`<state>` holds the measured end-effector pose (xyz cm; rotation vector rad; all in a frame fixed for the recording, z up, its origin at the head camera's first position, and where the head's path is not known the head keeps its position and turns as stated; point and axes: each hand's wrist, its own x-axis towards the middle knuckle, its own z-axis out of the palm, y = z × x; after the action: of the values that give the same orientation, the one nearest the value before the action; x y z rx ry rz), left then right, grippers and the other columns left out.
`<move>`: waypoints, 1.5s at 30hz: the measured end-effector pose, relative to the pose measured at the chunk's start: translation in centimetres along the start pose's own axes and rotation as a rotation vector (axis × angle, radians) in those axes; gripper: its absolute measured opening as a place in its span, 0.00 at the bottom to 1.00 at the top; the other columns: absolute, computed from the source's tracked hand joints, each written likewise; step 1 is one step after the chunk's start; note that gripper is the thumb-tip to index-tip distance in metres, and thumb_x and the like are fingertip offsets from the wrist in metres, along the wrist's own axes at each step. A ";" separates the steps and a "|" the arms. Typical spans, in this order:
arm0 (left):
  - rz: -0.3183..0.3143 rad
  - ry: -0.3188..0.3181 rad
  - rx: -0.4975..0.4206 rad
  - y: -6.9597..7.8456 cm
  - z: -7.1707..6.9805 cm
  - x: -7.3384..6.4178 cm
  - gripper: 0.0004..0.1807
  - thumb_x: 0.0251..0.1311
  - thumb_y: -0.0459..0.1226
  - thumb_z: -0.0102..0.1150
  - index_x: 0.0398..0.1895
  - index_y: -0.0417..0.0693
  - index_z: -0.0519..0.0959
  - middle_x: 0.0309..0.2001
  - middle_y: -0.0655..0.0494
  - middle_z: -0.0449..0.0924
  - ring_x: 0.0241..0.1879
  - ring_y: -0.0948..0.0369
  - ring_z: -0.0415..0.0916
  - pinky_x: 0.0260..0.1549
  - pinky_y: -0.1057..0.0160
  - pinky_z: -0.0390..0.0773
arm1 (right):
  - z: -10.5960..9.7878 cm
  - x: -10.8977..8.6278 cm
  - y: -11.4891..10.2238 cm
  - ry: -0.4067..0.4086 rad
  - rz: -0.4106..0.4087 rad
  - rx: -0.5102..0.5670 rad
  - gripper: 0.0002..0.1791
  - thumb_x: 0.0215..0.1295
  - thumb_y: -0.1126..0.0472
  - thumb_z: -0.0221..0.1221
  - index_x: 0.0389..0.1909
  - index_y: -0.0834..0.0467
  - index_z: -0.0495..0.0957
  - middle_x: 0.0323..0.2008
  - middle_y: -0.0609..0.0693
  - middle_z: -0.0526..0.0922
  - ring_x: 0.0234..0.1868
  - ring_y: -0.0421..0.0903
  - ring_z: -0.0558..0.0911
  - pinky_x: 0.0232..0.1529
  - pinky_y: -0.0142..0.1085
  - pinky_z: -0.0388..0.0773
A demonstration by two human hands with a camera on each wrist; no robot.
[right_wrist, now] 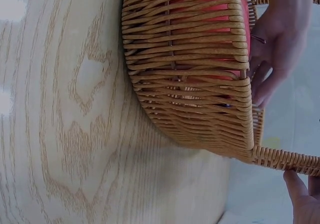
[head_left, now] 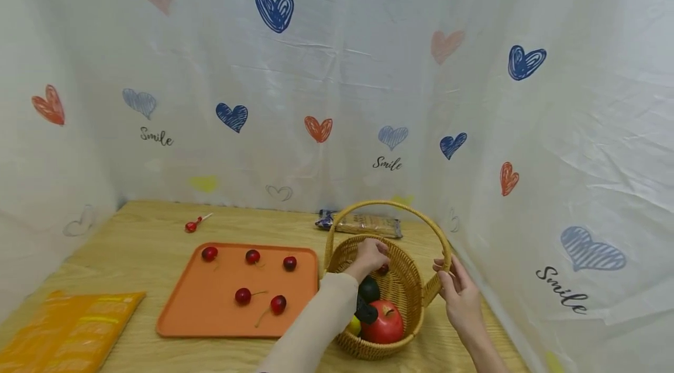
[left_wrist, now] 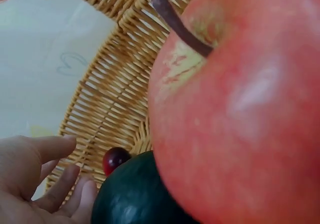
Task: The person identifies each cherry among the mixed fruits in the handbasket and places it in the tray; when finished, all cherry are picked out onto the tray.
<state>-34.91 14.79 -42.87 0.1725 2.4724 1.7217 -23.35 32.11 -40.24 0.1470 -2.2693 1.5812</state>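
Observation:
A wicker basket (head_left: 416,314) stands on the table, holding a red apple (head_left: 388,326), a glossy dark green round thing (left_wrist: 135,196), a dark red cherry (left_wrist: 115,160) and a partly hidden yellow-green thing (head_left: 354,325). My left hand (head_left: 372,253) reaches in over the far side. Its thumb and fingers (left_wrist: 62,186) are apart in the left wrist view, near the cherry with nothing between them. On the right, my right hand (head_left: 462,294) holds the basket's arched handle (right_wrist: 282,159) between thumb and fingers.
Left of the basket lies an orange tray (head_left: 210,314) with several stemmed cherries (head_left: 243,296). A red lollipop (head_left: 191,225) is behind it, an orange plastic package (head_left: 68,332) at front left. Behind the basket lies a long packet (head_left: 368,224). White printed curtains (head_left: 337,80) surround the table.

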 end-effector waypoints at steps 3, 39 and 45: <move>-0.010 0.001 0.068 -0.4 -0.2 0.2 0.11 0.52 0.29 0.67 0.41 0.42 0.84 0.40 0.49 0.78 0.39 0.53 0.76 0.33 0.58 0.78 | 0.7 0.0 -0.1 -0.009 -0.005 0.004 0.25 0.74 0.60 0.46 0.69 0.61 0.58 0.56 0.52 0.71 0.54 0.31 0.73 0.45 0.30 0.76; 0.211 -0.123 0.131 0.5 -1.2 -1.7 0.09 0.54 0.27 0.65 0.39 0.41 0.84 0.33 0.56 0.79 0.33 0.61 0.74 0.30 0.63 0.76 | 0.4 -0.2 -0.3 0.009 0.011 0.007 0.27 0.74 0.60 0.46 0.70 0.63 0.55 0.55 0.51 0.71 0.52 0.27 0.73 0.45 0.29 0.76; 0.244 -0.140 0.137 0.8 -1.5 -2.4 0.09 0.54 0.28 0.66 0.40 0.41 0.84 0.32 0.57 0.80 0.33 0.62 0.75 0.32 0.63 0.77 | 0.0 -0.3 -0.1 0.013 0.033 -0.009 0.27 0.75 0.59 0.45 0.70 0.62 0.55 0.57 0.56 0.69 0.52 0.27 0.73 0.45 0.29 0.75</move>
<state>-32.82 13.31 -41.49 0.6105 2.5511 1.5588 -23.10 32.01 -40.28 0.0970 -2.2801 1.5832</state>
